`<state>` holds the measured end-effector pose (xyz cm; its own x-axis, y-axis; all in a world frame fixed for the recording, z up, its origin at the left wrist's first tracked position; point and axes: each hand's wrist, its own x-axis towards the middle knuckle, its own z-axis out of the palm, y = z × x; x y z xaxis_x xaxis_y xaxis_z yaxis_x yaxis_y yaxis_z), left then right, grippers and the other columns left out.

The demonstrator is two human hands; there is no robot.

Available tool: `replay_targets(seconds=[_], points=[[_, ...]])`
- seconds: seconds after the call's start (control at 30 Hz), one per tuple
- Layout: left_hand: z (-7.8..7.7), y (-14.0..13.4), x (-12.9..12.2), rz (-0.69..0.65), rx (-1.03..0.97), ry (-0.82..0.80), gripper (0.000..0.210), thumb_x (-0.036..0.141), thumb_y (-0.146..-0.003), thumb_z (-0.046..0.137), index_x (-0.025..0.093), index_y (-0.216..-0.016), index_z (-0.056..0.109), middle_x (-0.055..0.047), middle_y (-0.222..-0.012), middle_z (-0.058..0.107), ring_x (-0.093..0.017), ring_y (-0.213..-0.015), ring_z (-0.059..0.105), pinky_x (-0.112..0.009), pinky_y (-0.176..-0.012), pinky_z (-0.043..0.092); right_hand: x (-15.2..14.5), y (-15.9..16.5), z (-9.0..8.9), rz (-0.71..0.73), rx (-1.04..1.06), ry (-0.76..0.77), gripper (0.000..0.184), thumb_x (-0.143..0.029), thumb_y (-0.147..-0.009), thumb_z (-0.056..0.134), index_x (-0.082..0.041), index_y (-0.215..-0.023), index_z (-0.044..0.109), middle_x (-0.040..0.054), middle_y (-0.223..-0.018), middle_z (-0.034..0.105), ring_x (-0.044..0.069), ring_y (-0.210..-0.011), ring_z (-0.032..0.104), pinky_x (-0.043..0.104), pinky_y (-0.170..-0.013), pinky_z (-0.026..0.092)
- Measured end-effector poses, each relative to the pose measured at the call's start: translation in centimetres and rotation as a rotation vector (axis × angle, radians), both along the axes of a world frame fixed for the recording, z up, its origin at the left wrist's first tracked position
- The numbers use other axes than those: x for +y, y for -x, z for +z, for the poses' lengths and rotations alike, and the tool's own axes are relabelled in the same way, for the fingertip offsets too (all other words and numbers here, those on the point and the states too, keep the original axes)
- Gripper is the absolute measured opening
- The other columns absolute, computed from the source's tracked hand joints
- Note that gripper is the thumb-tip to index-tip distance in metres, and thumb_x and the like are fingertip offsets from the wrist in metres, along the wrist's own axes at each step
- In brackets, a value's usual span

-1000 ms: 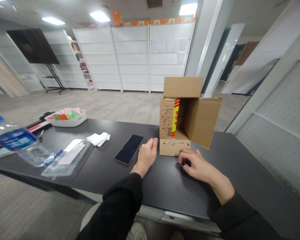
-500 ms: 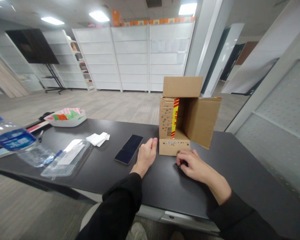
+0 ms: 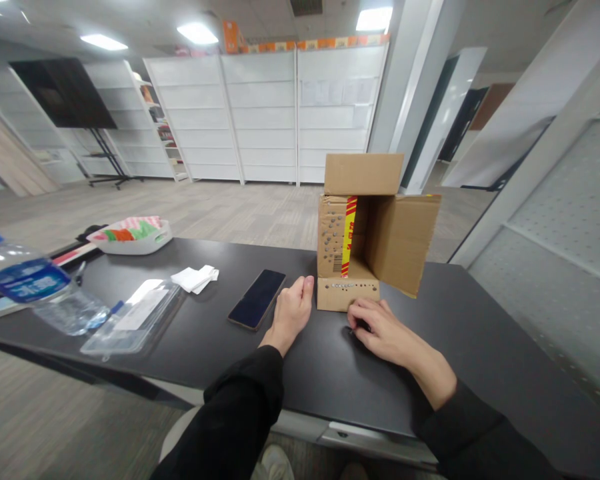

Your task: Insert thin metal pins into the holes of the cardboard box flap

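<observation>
A cardboard box lies on its side with its opening toward me and its flaps spread. Small round metal dots cover its left flap, and a row of silver and dark dots runs along the front lower flap. My left hand rests closed on the table, left of that flap, thumb uppermost; whatever is inside is hidden. By the flap's lower right corner, my right hand is curled in a pinch. A small dark thing shows at its fingertips, too small to name. A phone lies left of my left hand.
The dark table also bears a clear plastic case, folded white paper, a large water bottle on its side, and a white basket with colourful contents. A partition stands at the right.
My right hand has shifted slightly left along the front flap, its fingers still curled. The left hand, box and phone look the same.
</observation>
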<state>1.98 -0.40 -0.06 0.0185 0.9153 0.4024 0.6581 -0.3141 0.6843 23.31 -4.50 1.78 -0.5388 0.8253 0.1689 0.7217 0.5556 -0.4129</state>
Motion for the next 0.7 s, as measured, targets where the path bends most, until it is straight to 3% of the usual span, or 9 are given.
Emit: replay_targets(seconds=[0.17,0.33,0.7], points=[[0.0,0.0,0.0,0.0,-0.009,0.007,0.042,0.048,-0.096,0.027,0.022,-0.068,0.043,0.002,-0.057,0.044,-0.011,-0.052,0.038,-0.025,-0.055,0.027,0.4,0.0,-0.1,-0.044,0.086,-0.086,0.01,-0.012,-0.078,0.048,-0.022,-0.08,0.05,0.0012,-0.084,0.059,0.018,-0.084,0.052,0.032,-0.076,0.033],[-0.2,0.0,0.0,-0.008,-0.027,-0.006,0.042,0.048,-0.096,0.027,0.022,-0.067,0.042,0.002,-0.056,0.042,-0.011,-0.052,0.036,-0.025,-0.055,0.026,1.2,-0.3,-0.8,-0.122,0.318,-0.158,0.004,-0.021,-0.086,0.048,-0.022,-0.084,0.05,0.0027,-0.082,0.06,0.017,-0.078,0.055,0.03,-0.073,0.041],[-0.5,0.1,0.2,-0.015,-0.042,-0.032,0.04,0.046,-0.096,0.029,0.022,-0.066,0.039,0.003,-0.056,0.038,-0.011,-0.052,0.034,-0.025,-0.055,0.024,2.7,-0.8,-2.0,-0.324,0.591,-0.385,0.017,-0.033,-0.089,0.054,-0.021,-0.102,0.05,0.0053,-0.088,0.063,0.018,-0.078,0.061,0.032,-0.072,0.05]])
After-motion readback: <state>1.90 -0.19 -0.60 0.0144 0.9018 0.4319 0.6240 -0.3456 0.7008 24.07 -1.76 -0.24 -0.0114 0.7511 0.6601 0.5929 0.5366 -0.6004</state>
